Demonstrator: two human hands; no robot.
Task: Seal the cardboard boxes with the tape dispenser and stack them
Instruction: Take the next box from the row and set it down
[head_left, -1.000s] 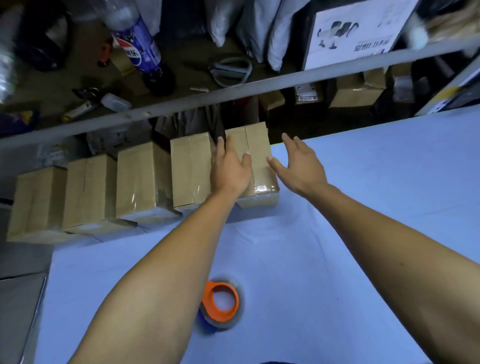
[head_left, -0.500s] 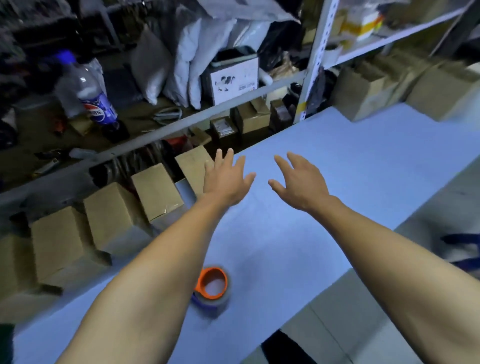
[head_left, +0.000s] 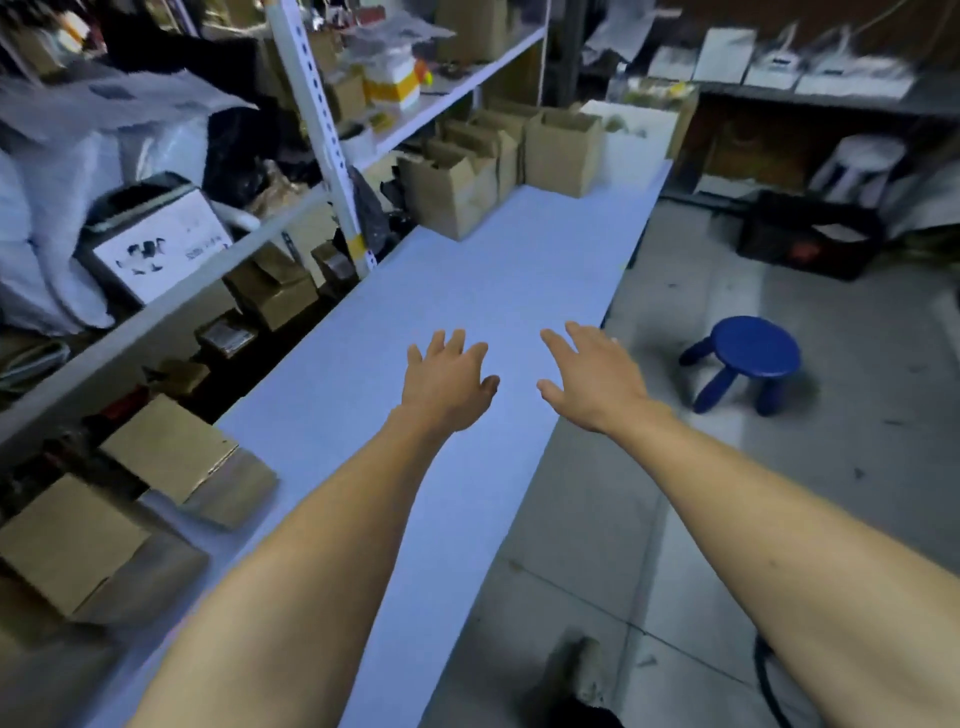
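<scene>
Item, both hands empty: our left hand (head_left: 447, 387) and right hand (head_left: 597, 382) hover at the centre of the frame over the long pale-blue table (head_left: 498, 280), fingers spread apart, touching nothing. Item, open boxes (head_left: 498, 166): a cluster of cardboard boxes with flaps up, standing at the table's far end in the upper middle of the frame, well apart from our hands. Item, closed boxes (head_left: 130, 499): two or more lying along the table's left edge at lower left, one tilted against its neighbour. Item, tape dispenser: not in this view; we cannot tell where it lies. Item, shelving (head_left: 322, 135): crowded with bags and cartons along the left side. Item, blue stool (head_left: 750, 358): on the floor at middle right. Risks, as we judge them: reaching so far for the open boxes, we could knock the front one into those behind it, or catch a raised flap and tip it; the tilted box at lower left sits near the edge and an elbow may push it off; the stool could trip us if we step along the table; the picture is blurred, so finer hazards go unlisted.
</scene>
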